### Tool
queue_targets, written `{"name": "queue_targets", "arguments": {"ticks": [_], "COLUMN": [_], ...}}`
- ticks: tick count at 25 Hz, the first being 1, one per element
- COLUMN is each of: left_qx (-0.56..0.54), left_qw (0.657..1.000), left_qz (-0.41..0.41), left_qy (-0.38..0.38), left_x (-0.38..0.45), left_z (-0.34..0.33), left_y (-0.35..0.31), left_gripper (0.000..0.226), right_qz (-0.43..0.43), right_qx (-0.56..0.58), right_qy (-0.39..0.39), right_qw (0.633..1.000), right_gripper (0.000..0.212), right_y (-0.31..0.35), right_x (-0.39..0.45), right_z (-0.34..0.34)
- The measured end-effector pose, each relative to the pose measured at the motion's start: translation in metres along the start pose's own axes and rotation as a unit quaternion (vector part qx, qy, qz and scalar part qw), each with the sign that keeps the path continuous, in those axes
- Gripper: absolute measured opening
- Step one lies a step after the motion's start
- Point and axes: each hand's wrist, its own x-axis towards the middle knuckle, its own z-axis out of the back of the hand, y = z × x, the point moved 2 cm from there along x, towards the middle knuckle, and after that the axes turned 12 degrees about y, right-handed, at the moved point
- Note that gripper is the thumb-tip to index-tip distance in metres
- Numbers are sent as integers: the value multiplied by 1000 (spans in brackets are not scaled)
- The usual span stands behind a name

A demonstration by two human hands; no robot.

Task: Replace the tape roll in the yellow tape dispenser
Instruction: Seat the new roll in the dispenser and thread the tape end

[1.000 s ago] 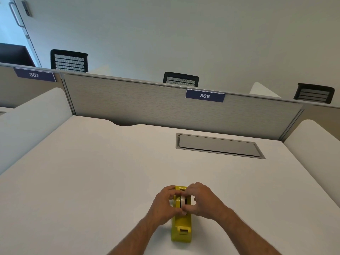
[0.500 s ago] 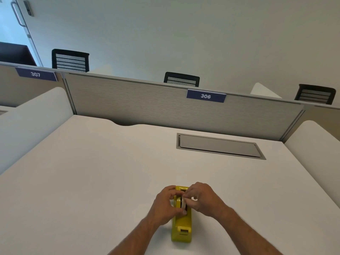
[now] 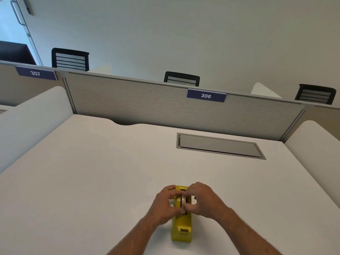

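Over boxy yellow dispenser, hands pinch round roll.

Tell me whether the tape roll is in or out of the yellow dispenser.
In: the white tape roll sits in the yellow dispenser slot, pinched by left hand and right hand.

Single head view, looking forward and down over the table from the near edge. Hands close, low in frame; far partition and wall in the upper half. Wide-angle, edges bent.
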Motion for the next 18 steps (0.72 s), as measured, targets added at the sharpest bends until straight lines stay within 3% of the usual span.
{"name": "queue_targets", "arguments": {"ticks": [7,18], "left_qx": [2,-6], "left_qw": [1000,1000], "left_qz": [6,4], "left_qy": [-4,-5], "left_x": [2,1], "left_z": [0,2], "left_y": [3,1], "left_gripper": [59,58], "right_qz": [-8,-25], "right_qx": [17,41], "right_qy": [7,21], "right_qw": [1000,999], "right_gripper": [21,24], "right_y": [-1,-1], "right_x": [6,4], "right_z": [4,8]}}
